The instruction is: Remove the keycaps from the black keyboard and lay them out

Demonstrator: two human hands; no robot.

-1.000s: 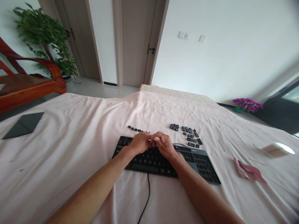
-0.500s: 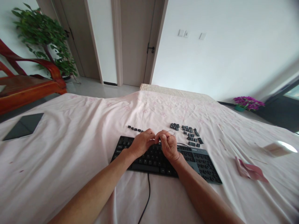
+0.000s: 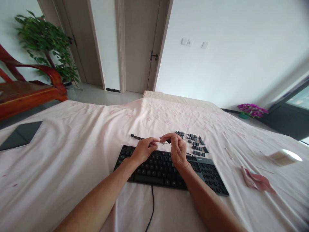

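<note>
A black keyboard [image 3: 154, 172] lies on the pink cloth, its right-hand number block bare of keycaps. Over its upper edge, my right hand [image 3: 178, 149] is closed on a thin wire tool that looks like a keycap puller [image 3: 185, 139]. A small dark piece shows by its fingers, too small to name for certain. My left hand [image 3: 144, 149] is beside it with bent fingers drawn together; whatever they pinch, if anything, is hidden. Loose black keycaps [image 3: 196, 153] lie behind the keyboard on the right, and a short row of keycaps [image 3: 135, 137] on the left.
A dark tablet [image 3: 21, 134] rests at the left. On the right are a pink cloth strip [image 3: 257, 180], a pale round container [image 3: 286, 157] and several thin sticks. The keyboard's cable [image 3: 153, 203] runs toward me. A wooden chair [image 3: 31, 93] stands beyond the left edge.
My hands have moved slightly apart, the right one shifting right and turning so the wire tool shows more. The keyboard appears a little lower as the camera view tilts up.
</note>
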